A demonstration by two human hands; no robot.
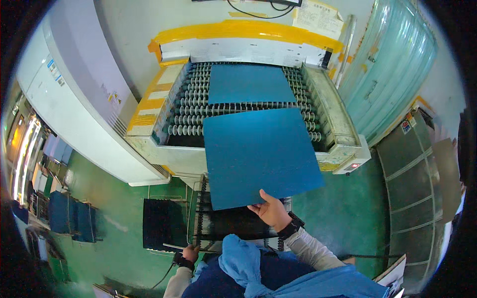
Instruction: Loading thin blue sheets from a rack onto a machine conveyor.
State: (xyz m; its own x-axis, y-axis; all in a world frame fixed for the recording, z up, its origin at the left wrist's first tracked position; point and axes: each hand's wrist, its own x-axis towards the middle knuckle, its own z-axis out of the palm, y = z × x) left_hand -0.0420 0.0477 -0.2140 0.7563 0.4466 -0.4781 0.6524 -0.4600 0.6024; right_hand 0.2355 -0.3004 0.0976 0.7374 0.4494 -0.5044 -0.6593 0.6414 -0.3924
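My right hand pinches the near edge of a flat blue panel, thumb on top and fingers beneath. The panel is tilted, its far part over the front of a roller conveyor. Farther in, a second blue panel lies flat on the rollers. My left hand is low by my body, closed at the near left corner of a slotted rack; its fingers are partly hidden. Dark panels stand in this rack, below the panel I hold.
Another rack of dark panels stands on the green floor to the left. A tall white cabinet flanks the conveyor on the left. Grey metal panelling and a clear strip curtain are on the right. Farther left stand more blue panels.
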